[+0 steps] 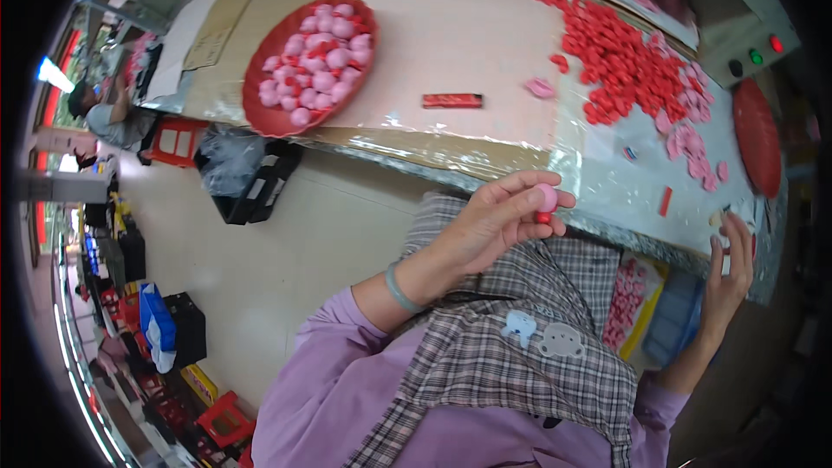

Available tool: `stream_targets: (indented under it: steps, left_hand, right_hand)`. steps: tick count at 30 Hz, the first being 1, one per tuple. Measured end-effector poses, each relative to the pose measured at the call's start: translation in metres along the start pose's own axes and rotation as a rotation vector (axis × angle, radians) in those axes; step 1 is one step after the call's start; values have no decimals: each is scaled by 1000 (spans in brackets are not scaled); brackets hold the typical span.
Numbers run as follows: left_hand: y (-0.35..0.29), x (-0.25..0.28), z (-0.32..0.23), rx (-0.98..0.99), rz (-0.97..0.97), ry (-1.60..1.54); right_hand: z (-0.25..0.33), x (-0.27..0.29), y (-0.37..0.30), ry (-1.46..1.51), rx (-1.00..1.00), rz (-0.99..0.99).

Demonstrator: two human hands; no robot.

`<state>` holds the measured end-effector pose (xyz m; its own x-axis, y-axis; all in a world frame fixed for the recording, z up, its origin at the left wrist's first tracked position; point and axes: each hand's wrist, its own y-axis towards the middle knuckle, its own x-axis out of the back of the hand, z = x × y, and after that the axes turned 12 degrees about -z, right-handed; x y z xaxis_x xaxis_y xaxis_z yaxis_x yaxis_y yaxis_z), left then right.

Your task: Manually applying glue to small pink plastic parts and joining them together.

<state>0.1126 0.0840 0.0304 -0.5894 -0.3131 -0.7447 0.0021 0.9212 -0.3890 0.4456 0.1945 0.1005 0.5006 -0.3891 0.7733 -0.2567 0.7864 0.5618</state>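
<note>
My left hand [487, 227] is pinching a small pink ball-shaped piece [547, 198] with a red bit [543, 217] at its lower end, just off the table's front edge. Over at the table's right end, my right hand [730, 276] is raised with its fingers stretched apart. It is nearest to a few small whitish and red items that its fingers partly hide. A short red stick [665, 201] lies to the left of that hand. Farther back are a heap of small red pieces [602, 56] and loose pink pieces [689, 146].
At the back left, a red round basket [251, 91] holds pink balls and red pieces. A red-and-black packet [452, 100] lies mid-table. A control box with lit buttons [756, 56] and a red dish [757, 139] stand right. Another person [121, 117] sits far left.
</note>
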Motion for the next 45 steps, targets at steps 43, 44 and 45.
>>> stream_targets:
  steps: [43,44,45]
  left_hand:
    - [62,-3,-55,-527,-117,620]
    - [55,0,-52,-529,-125,613]
    - [49,1,-49,-476,-139,544]
  right_hand:
    - [119,-167,39,194,49,67]
    - [119,-168,39,162,63,74]
    - [119,-166,38,162,70,81]
